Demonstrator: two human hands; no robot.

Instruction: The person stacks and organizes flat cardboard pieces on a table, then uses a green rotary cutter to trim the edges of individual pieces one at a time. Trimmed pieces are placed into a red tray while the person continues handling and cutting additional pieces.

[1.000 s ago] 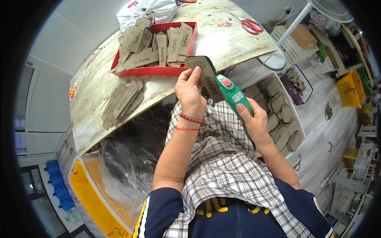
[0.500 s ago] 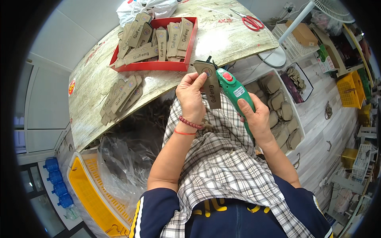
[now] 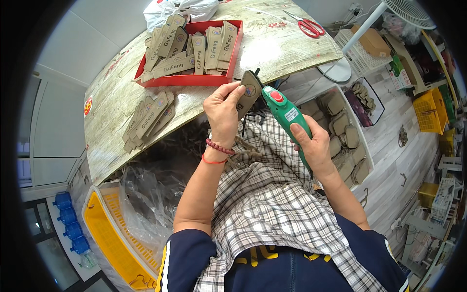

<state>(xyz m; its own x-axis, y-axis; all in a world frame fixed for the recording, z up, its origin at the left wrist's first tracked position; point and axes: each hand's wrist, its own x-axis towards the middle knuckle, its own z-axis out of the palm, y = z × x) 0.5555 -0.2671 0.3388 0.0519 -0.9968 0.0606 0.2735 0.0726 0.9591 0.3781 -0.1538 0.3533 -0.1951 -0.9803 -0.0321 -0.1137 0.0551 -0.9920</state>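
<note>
Pinched between the thumb and fingers of my left hand (image 3: pixel 222 111) is a brown fabric tab (image 3: pixel 249 91) with a small round emblem, its lower part covered by my fingers. The tab leans to the right, its upper edge beside the dark tip of a green electric cutter (image 3: pixel 287 111). My right hand (image 3: pixel 311 143) is wrapped round the cutter's body, thumb on top, below its red button. Whether the blade touches the tab I cannot tell. On the table near my left hand lies a fanned pile of similar tabs (image 3: pixel 150 119).
A red box (image 3: pixel 189 82) of tabs stands on the table (image 3: pixel 262 51), with red-handled scissors (image 3: pixel 310 28) at the far right. Below are a white bin (image 3: pixel 366 146) of fabric pieces on my right, a yellow basket (image 3: pixel 109 243) and clear plastic bag (image 3: pixel 146 204) on my left, and a fan (image 3: pixel 362 31).
My left hand has moved left and slightly up, and the tab now tilts, its lower end swung towards the left. The cutter has shifted only slightly, still in my right hand.
</note>
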